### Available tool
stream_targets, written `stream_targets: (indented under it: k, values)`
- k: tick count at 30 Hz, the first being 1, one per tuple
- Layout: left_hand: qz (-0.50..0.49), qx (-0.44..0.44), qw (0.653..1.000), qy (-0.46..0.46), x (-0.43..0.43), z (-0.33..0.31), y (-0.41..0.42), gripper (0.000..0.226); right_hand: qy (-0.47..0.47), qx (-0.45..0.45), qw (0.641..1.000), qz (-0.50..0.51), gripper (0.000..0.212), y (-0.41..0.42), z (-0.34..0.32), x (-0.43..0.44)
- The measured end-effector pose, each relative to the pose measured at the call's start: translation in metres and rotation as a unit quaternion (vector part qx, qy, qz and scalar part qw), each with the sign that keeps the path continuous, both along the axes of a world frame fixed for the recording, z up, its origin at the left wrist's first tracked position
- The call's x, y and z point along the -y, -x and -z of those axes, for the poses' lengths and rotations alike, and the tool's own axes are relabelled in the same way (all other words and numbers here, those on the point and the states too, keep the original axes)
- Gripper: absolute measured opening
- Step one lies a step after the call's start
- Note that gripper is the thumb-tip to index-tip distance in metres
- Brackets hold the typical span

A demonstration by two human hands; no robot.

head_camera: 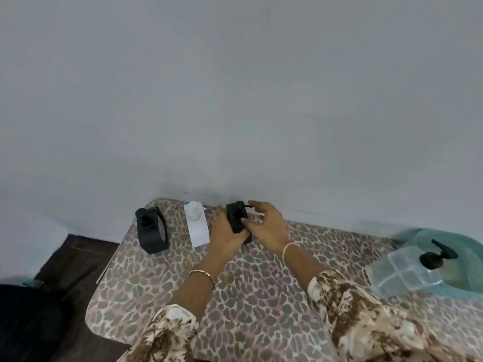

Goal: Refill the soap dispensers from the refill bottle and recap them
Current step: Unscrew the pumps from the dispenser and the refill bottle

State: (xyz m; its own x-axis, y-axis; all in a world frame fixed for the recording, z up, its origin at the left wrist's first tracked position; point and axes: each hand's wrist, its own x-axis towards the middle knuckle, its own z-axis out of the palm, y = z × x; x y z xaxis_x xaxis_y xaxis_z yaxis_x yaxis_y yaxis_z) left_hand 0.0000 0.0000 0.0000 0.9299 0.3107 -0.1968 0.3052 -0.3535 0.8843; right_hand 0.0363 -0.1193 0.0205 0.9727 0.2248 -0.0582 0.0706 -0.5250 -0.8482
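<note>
We see three dispensers in a row at the far edge of the table [261,296], close to the wall [235,100]. The table's cover has a leopard print. The left dispenser [151,231] is black and stands alone with its pump on. The white dispenser [197,226] stands just beside the left hand [224,231], also capped.

Both hands meet on the right dispenser [235,218], which is black too. The left hand wraps its body from the left side, with a ring [214,220] showing on one finger. The right hand [266,226] is at the pump [239,206]: the thumb presses against the collar and the fingers curve over the spout. The pump sits on top of the dispenser. We cannot tell whether it is screwed tight.

The refill bottle [402,270] is well apart, at the right edge of the table. It is clear, with a black pump head, and leans against a teal tub [457,244].

Each wrist carries a bangle, and the sleeves [366,322] are mottled brown and cream. Dark floor [78,257] shows left of the table.
</note>
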Motion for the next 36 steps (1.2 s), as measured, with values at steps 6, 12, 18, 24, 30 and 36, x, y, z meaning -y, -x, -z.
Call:
stream_targets:
  k: [6, 12, 18, 24, 30, 36]
  values:
    - [-0.002, -0.060, 0.997, 0.057, 0.010, 0.016, -0.017, 0.068, 0.006, -0.020, 0.999, 0.038, 0.050, -0.011, 0.014, -0.013]
    - [-0.056, -0.077, 0.995, -0.003, 0.013, 0.021, -0.020, 0.060, -0.006, -0.043, 0.997, 0.061, 0.050, -0.014, 0.025, -0.023]
    - [-0.029, -0.096, 0.994, -0.033, 0.007, 0.026, -0.019, 0.058, 0.038, -0.040, 0.995, 0.079, 0.043, -0.020, 0.025, -0.031]
    - [-0.018, -0.114, 0.992, -0.049, 0.003, 0.029, -0.022, 0.058, 0.067, -0.020, 0.994, 0.088, 0.044, -0.023, 0.028, -0.036]
    - [0.025, -0.119, 0.992, -0.038, 0.002, 0.021, -0.021, 0.066, 0.101, 0.014, 0.993, 0.055, 0.036, -0.029, 0.029, -0.030]
    - [0.051, -0.116, 0.991, -0.040, 0.001, 0.022, -0.021, 0.067, 0.144, 0.041, 0.989, -0.020, 0.031, -0.030, 0.026, -0.020]
